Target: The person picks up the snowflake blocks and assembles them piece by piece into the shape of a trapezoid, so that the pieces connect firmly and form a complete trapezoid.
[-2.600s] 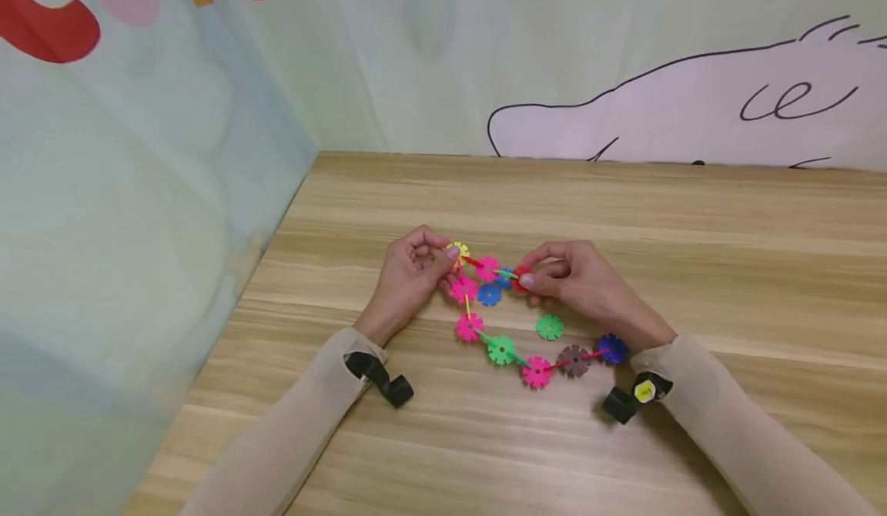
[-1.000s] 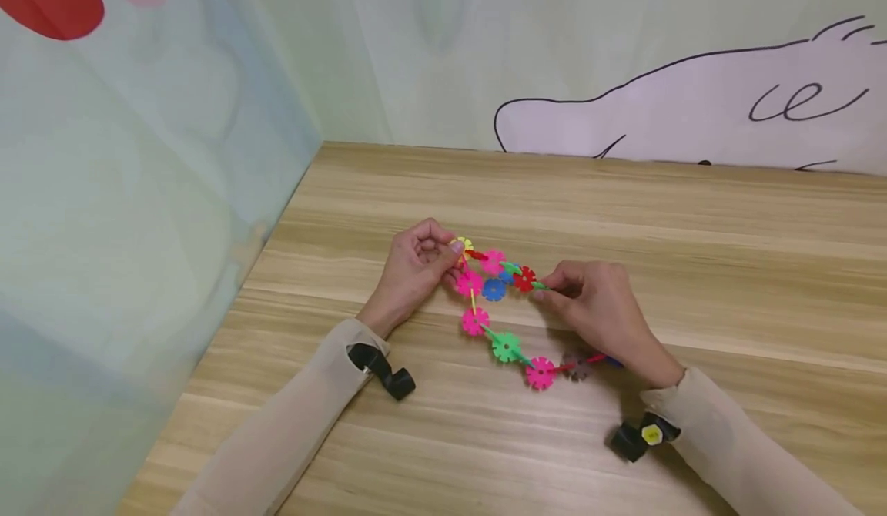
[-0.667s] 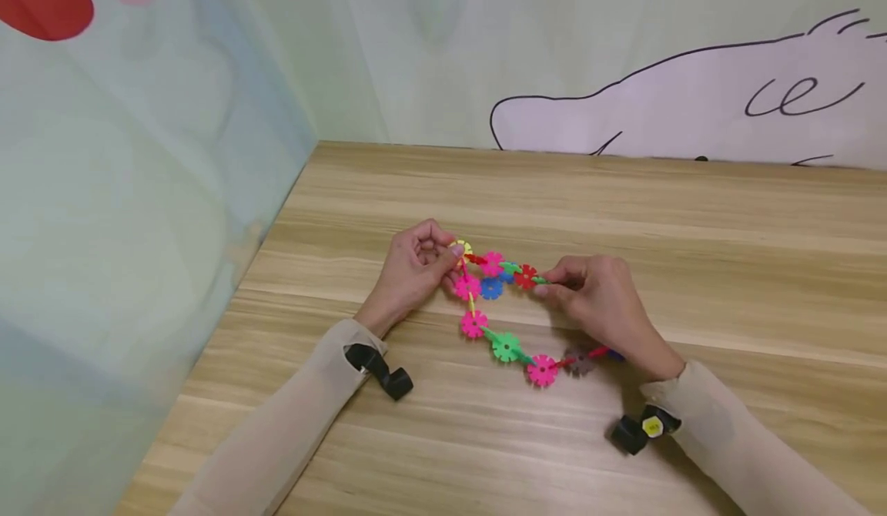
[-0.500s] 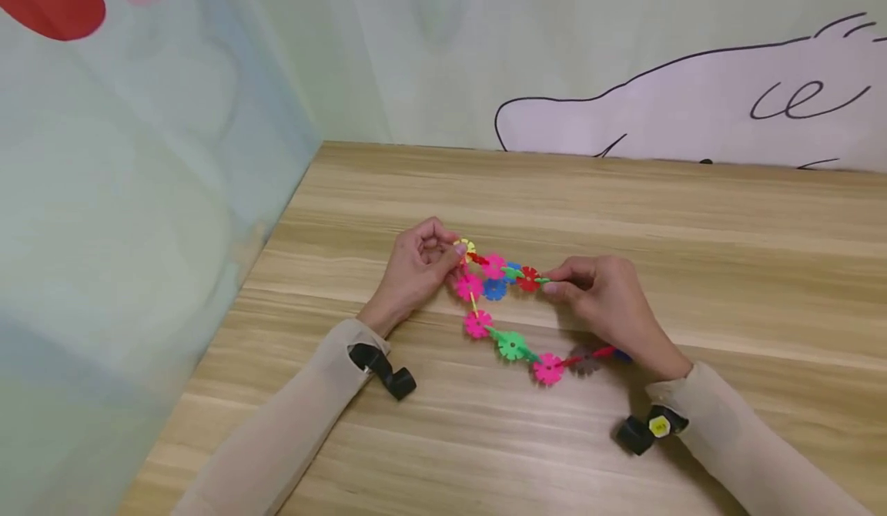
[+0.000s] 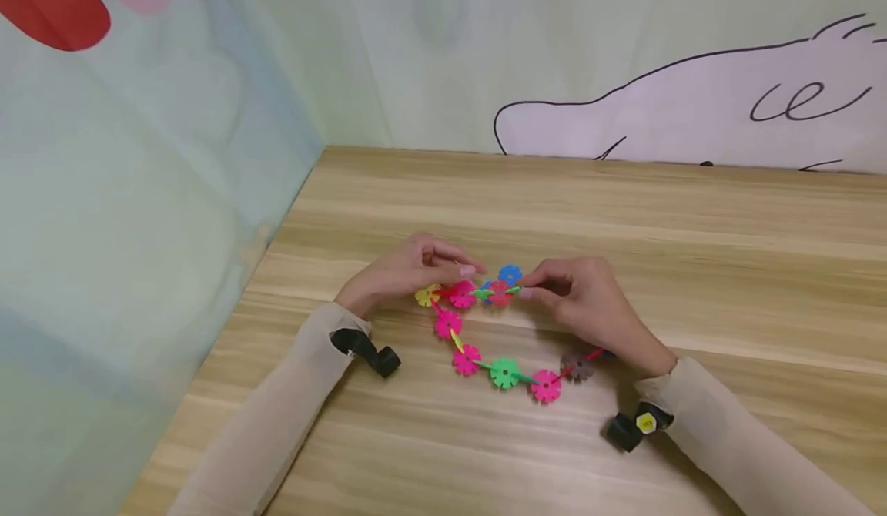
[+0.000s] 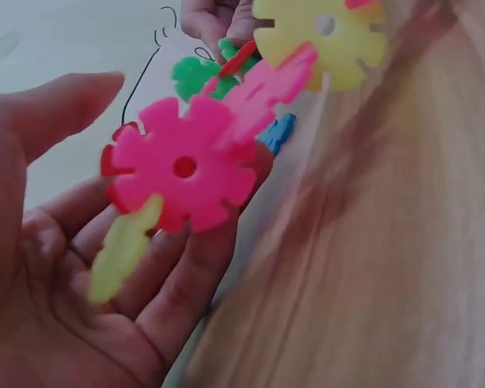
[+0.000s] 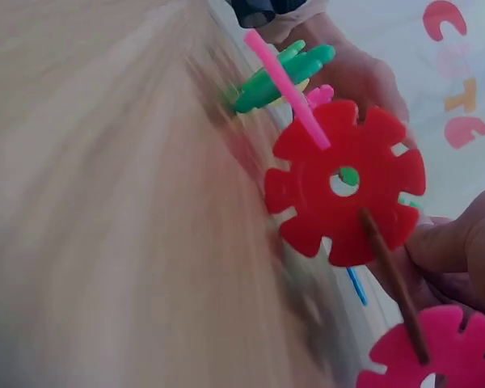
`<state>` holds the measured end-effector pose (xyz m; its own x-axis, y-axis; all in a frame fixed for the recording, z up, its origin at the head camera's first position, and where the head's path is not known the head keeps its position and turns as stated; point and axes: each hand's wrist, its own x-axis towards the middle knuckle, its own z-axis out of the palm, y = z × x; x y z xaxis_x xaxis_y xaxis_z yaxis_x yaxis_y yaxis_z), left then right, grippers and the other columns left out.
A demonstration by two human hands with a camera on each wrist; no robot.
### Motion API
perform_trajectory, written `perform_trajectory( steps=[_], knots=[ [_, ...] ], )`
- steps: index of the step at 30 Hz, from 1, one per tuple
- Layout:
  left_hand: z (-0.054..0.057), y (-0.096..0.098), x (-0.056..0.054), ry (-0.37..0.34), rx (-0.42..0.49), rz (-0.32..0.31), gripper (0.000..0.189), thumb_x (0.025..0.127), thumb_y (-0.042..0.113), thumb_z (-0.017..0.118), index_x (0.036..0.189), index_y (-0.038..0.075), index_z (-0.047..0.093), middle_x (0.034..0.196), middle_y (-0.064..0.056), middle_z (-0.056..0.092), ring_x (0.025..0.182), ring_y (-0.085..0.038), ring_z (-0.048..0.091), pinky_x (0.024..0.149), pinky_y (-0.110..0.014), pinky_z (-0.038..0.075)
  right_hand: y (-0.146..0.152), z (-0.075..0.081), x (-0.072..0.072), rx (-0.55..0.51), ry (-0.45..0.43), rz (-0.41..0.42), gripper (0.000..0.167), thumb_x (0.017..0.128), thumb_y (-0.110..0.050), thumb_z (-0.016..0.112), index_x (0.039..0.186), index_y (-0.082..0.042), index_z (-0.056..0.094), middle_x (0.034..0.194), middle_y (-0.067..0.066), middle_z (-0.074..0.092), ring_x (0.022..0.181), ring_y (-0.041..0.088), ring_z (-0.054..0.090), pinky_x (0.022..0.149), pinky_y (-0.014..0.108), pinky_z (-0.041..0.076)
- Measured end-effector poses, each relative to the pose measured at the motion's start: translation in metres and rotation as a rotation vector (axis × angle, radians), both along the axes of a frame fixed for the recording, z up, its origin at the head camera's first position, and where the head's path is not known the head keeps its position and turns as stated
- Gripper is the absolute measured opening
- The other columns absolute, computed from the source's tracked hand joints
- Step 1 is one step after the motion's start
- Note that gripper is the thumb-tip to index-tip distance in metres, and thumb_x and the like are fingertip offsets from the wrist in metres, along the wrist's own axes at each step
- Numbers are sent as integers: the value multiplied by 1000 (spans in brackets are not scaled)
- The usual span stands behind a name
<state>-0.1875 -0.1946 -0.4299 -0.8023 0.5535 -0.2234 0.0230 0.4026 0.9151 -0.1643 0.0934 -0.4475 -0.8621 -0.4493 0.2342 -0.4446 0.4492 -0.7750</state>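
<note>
Plastic discs, notched round their rims, are joined slot to slot into a chain (image 5: 500,368) on the wooden table (image 5: 665,223). Face-on and edge-on pieces are seen in alternation, presumably because the slots must be crossed for a grip to be had.

At one end, a small green disc (image 5: 513,290) beside the red disc (image 5: 499,293) is pinched between the thumb and fingertips of the right hand (image 5: 592,293); by being taken at its outer edge, its inner slot is probably left free of the fingers.

Nothing is seen to be grasped by the left hand (image 5: 409,267). Its thumb is held apart from loosely bent fingers, and a pink disc (image 6: 182,145) is framed before them in the left-wrist view; whether it is touched cannot be told. The strand may thus be steadied lightly.

The yellow disc (image 5: 426,296) is placed at the bend, just below the left hand, from which the other run is curved nearer the body towards a dark blue disc, partly hidden by the right wrist. A blue disc (image 5: 510,274) is seen behind the red one; its attachment cannot be made out.
</note>
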Motion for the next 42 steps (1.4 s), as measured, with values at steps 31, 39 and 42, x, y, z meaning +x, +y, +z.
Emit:
perform_trajectory(
  steps=[31,39,42],
  knots=[
    [-10,19,5,-91,36,-29,18,101,8,68,117,2,74,84,0,77,65,-15,73,67,-24,60,5,-8,-32,73,-189,94,20,99,-15,79,118,-11,75,92,6,79,78,11,62,72,25,48],
    [-10,23,4,-79,33,-15,17,101,10,69,116,4,75,83,0,77,63,-15,73,65,-24,59,22,-4,-28,-84,-387,181,30,107,-15,68,134,-5,74,100,11,84,81,4,74,67,20,54],
    [-11,24,3,-79,38,-15,16,101,11,71,115,4,75,85,-1,77,63,-15,73,65,-25,60,20,-4,-27,-80,-402,185,30,107,-13,67,134,-5,74,100,13,84,79,7,75,65,22,57]
  ],
)
